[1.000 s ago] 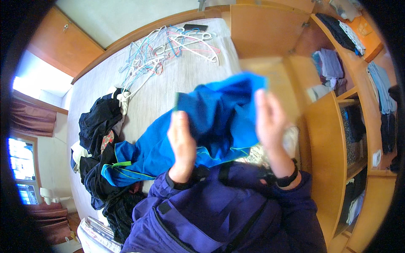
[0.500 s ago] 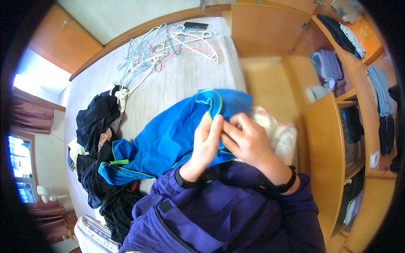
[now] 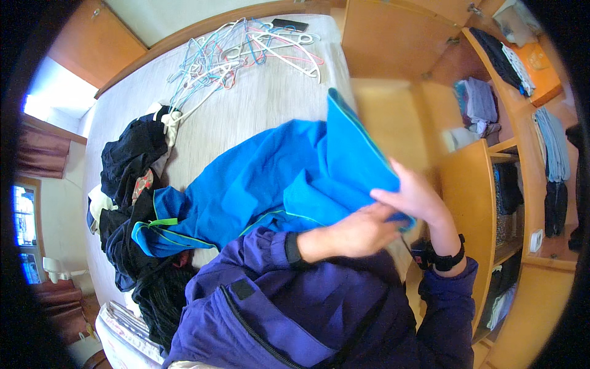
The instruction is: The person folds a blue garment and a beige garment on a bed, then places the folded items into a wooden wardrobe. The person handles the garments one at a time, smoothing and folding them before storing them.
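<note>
Toward 2 o'clock you have the open wardrobe (image 3: 516, 261), its upper shelf holding a stack of folded clothes (image 3: 480, 101) in pale and grey shades. Farther out on that bearing lie dark garments and an orange thing (image 3: 539, 77). At 3 o'clock, dark clothes (image 3: 507, 187) fill a lower compartment, with more pale and dark cloth below, toward 4. A wooden panel (image 3: 464, 184) stands between you and those lower compartments.

The blue garment (image 3: 246, 166) lies across the bed (image 3: 215, 132) from 8 o'clock to your hands, its near end lifted. Your right hand (image 3: 413, 192) is at its edge, thumb spread from the fingers; your left hand (image 3: 362, 232) is bent at the lower corner, too blurred to tell whether it grips.

Dark clothes (image 3: 132, 154) heap at 9 o'clock, touching the garment. Tangled hangers (image 3: 246, 58) lie at 11, a black phone (image 3: 290, 25) at 12.
</note>
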The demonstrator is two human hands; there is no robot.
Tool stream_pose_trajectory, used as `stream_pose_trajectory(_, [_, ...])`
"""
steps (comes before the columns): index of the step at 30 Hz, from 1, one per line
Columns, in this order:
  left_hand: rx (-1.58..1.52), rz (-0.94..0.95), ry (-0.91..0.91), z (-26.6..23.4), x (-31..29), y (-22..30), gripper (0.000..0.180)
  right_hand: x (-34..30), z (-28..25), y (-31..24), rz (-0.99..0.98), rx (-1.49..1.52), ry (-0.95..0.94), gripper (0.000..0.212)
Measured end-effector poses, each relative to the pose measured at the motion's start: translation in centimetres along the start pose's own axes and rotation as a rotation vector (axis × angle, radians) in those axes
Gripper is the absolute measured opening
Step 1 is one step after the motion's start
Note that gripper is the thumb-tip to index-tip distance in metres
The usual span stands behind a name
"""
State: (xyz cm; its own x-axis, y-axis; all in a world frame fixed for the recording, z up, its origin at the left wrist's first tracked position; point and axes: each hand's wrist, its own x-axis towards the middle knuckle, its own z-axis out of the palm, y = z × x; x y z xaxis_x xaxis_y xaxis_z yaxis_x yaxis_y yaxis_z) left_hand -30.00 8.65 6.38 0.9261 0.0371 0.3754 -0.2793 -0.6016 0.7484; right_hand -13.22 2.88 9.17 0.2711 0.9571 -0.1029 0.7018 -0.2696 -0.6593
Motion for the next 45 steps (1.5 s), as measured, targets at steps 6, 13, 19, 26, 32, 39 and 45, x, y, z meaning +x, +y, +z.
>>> stream_pose_trajectory(6, [-0.017, -0.022, 0.158, -4.2, -1.5, -2.8, 0.041, 2.5, -5.4, 4.1, 0.268, 0.517, 0.255, 0.017])
stream_pose_trajectory(13, [0.073, -0.524, 0.367, -9.3, -9.7, -7.2, 0.033, -2.2, -17.4, 5.0, 0.168, 0.668, 0.726, 0.047])
stream_pose_trajectory(19, [0.124, -0.389, 0.112, -5.1, -11.1, -7.7, 0.053, -5.4, -22.4, 10.0, 0.113, 0.136, 0.815, 0.04])
stream_pose_trajectory(26, [0.333, -0.095, 0.052, -3.5, -10.1, -7.0, 0.04, -7.2, -22.7, 11.4, 0.191, 0.386, 0.914, 0.036])
stream_pose_trajectory(32, [0.29, -0.223, -0.163, -3.4, -11.8, -6.6, 0.042, -6.8, -20.7, 8.8, 0.272, 0.295, 0.966, 0.036])
stream_pose_trajectory(39, [0.229, -0.316, -0.125, -2.8, -12.4, -6.7, 0.031, -7.5, -20.9, 11.9, 0.173, 0.304, 0.92, 0.035])
stream_pose_trajectory(45, [0.273, -0.256, -0.154, -3.1, -12.0, -6.2, 0.013, -8.8, -21.5, 13.4, 0.199, 0.216, 0.91, 0.031])
